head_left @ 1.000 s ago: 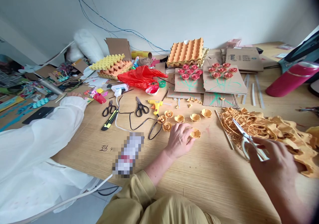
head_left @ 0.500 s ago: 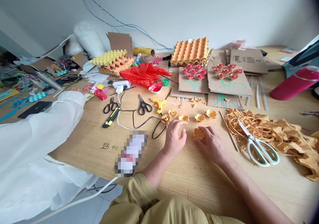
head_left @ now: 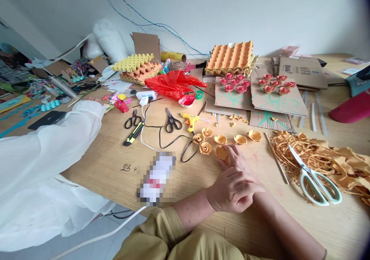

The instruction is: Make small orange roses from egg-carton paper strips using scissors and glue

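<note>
Flower (head_left: 221, 152) of orange card sits on the table (head_left: 185, 198) in the head view, just below a row of similar cups (head_left: 240, 139), the right hand's (head_left: 234, 157) bent fingers at its edge (whether they grip it, I cannot tell). The left hand (head_left: 234, 189), loosely curled, overlaps the right wrist. White-handled scissors (head_left: 316, 181) lie open beside orange scraps (head_left: 323, 152).

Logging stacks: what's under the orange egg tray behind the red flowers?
Edges of yellowish trays stick out beneath the orange egg tray, at picture right. Their number, and whatever lies under their middles, is covered.
</note>
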Demonstrator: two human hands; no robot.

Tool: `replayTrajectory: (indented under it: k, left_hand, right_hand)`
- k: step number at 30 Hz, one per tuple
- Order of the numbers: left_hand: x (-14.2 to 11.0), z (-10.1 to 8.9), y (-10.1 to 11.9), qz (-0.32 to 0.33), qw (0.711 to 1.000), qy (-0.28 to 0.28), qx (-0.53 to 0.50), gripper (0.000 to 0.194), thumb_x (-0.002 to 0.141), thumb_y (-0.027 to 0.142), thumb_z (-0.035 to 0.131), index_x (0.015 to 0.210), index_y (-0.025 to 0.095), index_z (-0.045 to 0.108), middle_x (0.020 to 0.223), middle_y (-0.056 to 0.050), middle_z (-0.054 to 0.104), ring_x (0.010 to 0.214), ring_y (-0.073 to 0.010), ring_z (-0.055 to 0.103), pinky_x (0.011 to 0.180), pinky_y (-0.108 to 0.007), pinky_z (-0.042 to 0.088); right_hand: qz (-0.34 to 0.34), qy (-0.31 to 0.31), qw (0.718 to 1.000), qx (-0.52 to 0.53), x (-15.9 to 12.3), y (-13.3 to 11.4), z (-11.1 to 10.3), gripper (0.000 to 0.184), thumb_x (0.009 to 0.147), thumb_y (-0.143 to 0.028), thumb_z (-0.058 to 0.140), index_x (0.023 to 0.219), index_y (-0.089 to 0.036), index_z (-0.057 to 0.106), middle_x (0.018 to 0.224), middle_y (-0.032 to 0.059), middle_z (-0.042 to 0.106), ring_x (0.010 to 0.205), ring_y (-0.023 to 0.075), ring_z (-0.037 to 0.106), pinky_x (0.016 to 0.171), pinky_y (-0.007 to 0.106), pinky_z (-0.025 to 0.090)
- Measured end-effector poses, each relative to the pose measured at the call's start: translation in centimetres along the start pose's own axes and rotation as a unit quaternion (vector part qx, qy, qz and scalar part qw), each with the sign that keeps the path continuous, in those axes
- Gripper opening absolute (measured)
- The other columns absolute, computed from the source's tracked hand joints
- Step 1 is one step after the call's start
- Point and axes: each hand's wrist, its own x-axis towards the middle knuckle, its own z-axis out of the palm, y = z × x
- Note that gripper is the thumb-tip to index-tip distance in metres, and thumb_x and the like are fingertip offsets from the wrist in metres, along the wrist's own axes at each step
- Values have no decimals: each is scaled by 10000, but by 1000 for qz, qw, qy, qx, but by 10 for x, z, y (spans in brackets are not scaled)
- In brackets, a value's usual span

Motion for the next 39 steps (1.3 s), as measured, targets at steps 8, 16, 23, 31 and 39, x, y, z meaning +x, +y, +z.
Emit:
replayTrajectory:
  k: [8,16,23,31,39]
  left_hand:
    - [2,-2,3,-18,999,-39,-11,261,837,127,544,1054,218,657,977,-73,709,915,-192,672,888,-370,575]
    - [5,-1,3,-24,999,34,-19,210,864,105,514,1032,182,613,879,-52,699,840,-170,670,800,-323,576]
    - [3,8,-2,-48,998,-10,-42,183,870,118,537,1029,181,601,929,-79,705,966,-198,683,880,-349,574]
    - [3,7,-1,-84,994,-39,-50,172,898,152,498,1028,182,606,907,-82,697,918,-199,669,862,-361,566]
    - [4,2,0,-84,993,-21,-74,155,904,150,496,1021,193,589,884,-58,698,858,-183,658,830,-345,559]
  right_hand:
    - [36,38,997,-65,-30,14,-23,422,995,-398,443,1385,-237,442,1188,122,614,973,257,665,826,455,547]
    - [72,110,991,-29,-68,26,-40,207,984,-330,516,1167,-245,560,1041,65,652,823,193,681,736,359,563]
    - [34,67,996,41,-68,26,-26,308,878,-102,495,1131,-266,561,1037,51,654,885,201,664,774,359,572]
    - [31,42,995,80,-67,19,-25,259,861,-98,480,1024,-258,602,974,48,663,863,204,654,730,340,565]
    - [14,30,994,101,-66,11,-26,267,869,-57,449,1019,-234,580,963,66,647,844,198,626,721,340,547]
